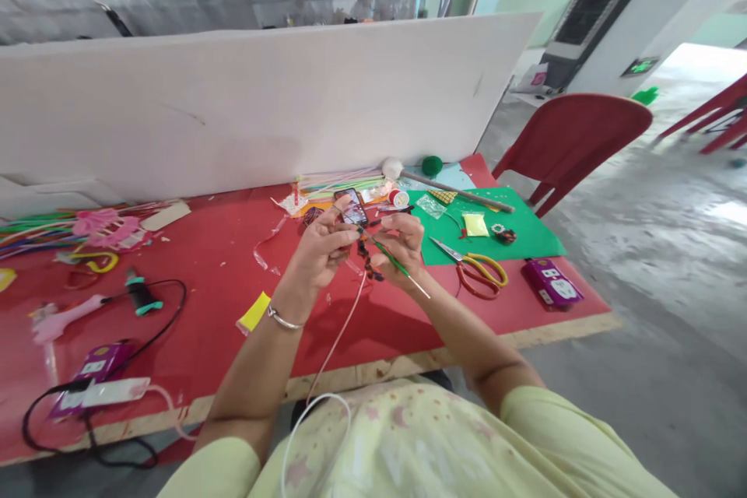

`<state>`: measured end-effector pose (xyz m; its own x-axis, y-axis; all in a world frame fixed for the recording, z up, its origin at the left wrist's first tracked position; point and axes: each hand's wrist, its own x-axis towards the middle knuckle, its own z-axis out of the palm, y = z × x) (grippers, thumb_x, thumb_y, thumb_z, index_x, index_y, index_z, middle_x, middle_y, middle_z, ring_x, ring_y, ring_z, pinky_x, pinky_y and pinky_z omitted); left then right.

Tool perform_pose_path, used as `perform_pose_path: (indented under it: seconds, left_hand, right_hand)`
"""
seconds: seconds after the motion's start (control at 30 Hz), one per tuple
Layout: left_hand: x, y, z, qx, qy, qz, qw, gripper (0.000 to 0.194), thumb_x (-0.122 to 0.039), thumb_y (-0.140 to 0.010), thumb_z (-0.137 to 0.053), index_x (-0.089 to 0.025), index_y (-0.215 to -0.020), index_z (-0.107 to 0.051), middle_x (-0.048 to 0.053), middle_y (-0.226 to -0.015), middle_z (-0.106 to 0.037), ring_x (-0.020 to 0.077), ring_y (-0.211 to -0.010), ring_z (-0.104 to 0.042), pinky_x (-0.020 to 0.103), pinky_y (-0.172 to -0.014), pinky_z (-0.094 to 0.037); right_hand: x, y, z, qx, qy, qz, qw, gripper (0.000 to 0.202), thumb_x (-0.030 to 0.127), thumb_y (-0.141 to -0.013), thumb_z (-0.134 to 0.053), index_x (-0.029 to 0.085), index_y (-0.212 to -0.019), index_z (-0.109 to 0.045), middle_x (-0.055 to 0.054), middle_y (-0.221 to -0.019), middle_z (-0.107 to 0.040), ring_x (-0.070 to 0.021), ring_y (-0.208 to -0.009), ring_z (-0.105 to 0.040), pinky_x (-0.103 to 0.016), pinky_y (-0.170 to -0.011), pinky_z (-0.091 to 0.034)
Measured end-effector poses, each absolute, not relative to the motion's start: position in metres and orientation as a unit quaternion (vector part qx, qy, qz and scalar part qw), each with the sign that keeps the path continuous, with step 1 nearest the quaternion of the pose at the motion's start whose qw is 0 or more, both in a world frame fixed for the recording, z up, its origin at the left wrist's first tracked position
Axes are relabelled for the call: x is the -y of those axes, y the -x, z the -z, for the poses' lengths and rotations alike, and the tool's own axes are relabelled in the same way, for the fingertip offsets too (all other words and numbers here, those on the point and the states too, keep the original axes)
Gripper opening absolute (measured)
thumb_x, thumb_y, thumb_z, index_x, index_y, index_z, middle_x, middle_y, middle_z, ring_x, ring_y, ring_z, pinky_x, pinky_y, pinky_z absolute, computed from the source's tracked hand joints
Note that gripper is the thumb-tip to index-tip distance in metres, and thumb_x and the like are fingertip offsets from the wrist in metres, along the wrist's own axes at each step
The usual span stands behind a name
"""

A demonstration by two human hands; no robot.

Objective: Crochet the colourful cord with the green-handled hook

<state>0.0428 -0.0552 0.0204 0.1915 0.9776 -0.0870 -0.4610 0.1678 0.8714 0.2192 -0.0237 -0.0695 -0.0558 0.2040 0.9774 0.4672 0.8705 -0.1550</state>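
My left hand [324, 247] is closed in a pinch, its fingertips on a dark braided strand [362, 250] with orange flecks that dangles between the hands. Facing it, my right hand [404, 240] is closed at the upper end of the same piece. A thin green stick [392, 259] with a white end slants down from the fingertips across the right palm; which fingers grip it I cannot tell. Just behind the left fingers a phone [351, 207] with a lit screen lies on the red-covered table [222, 249]. A pink cable [344, 323] runs from there toward my body.
On a green sheet [525, 237] to the right lie scissors [479, 274], a yellow packet [475, 225] and a grey rod [461, 193]. A purple box [552, 283] is near the right edge. At left are a pink glue gun [70, 319] and cords. A white board [262, 109] stands behind.
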Motion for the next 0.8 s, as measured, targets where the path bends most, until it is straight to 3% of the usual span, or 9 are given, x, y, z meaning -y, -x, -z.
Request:
perform_pose_path:
  seconds: [0.2, 0.5, 0.63, 0.8]
  left_hand:
    - [0.056, -0.033, -0.026, -0.383, -0.373, -0.501, 0.681, 0.091, -0.014, -0.055, -0.091, -0.02, -0.141, -0.063, -0.006, -0.071, -0.069, -0.0014, -0.04, -0.032, 0.012, -0.038, -0.023]
    - [0.053, -0.038, -0.027, -0.395, -0.408, -0.511, 0.645, 0.088, -0.014, -0.055, -0.088, -0.015, -0.139, -0.065, -0.004, -0.07, -0.069, 0.0021, -0.046, -0.042, 0.014, -0.04, -0.025]
    - [0.051, -0.038, -0.026, -0.381, -0.439, -0.501, 0.641, 0.084, -0.014, -0.056, -0.086, -0.015, -0.137, -0.067, -0.003, -0.07, -0.069, 0.0026, -0.045, -0.042, 0.016, -0.04, -0.023]
    - [0.049, -0.036, -0.021, -0.363, -0.467, -0.482, 0.646, 0.073, -0.013, -0.057, -0.084, -0.015, -0.129, -0.072, -0.004, -0.069, -0.068, 0.0034, -0.046, -0.042, 0.017, -0.04, -0.025]
  right_hand:
    - [0.015, -0.25, 0.063, 0.786, 0.207, 0.075, 0.577, 0.041, 0.065, -0.09, -0.068, 0.036, -0.117, -0.076, -0.009, -0.119, -0.058, -0.0298, -0.113, -0.062, -0.052, -0.101, -0.056]
    - [0.022, -0.27, 0.031, 0.84, 0.191, 0.091, 0.5, 0.025, 0.047, -0.092, -0.075, 0.033, -0.111, -0.077, -0.009, -0.123, -0.061, -0.0293, -0.12, -0.06, -0.05, -0.102, -0.058]
    - [0.026, -0.273, 0.018, 0.85, 0.144, 0.093, 0.497, 0.023, 0.036, -0.091, -0.076, 0.025, -0.112, -0.075, -0.011, -0.126, -0.061, -0.028, -0.121, -0.059, -0.049, -0.104, -0.057]
    - [0.03, -0.279, 0.012, 0.861, 0.127, -0.05, 0.489, 0.021, 0.032, -0.095, -0.073, 0.025, -0.114, -0.076, -0.012, -0.129, -0.058, -0.0273, -0.126, -0.056, -0.043, -0.095, -0.061]
